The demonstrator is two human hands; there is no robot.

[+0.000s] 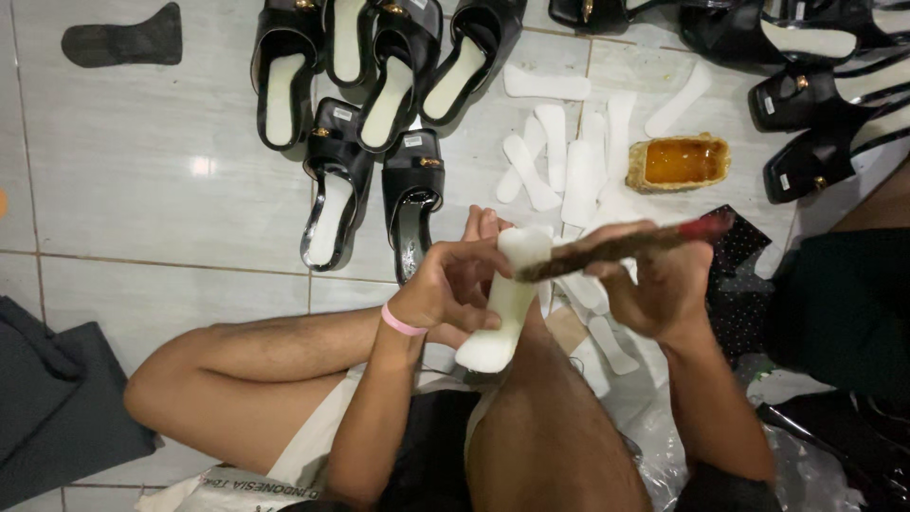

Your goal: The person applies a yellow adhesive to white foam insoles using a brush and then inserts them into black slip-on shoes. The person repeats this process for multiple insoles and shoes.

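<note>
My left hand, with a pink band on the wrist, grips a white shoe insole held upright over my knee. My right hand holds a glue-caked brush with a red handle end, its dark tip resting on the top of the insole. A small tub of amber glue sits on the floor just beyond my right hand.
Several black slip-on sandals lie on the tiled floor ahead, more at the top right. Loose white insoles are scattered by the glue tub. A dark sole cutout lies far left, dark cloth at left, plastic bags at right.
</note>
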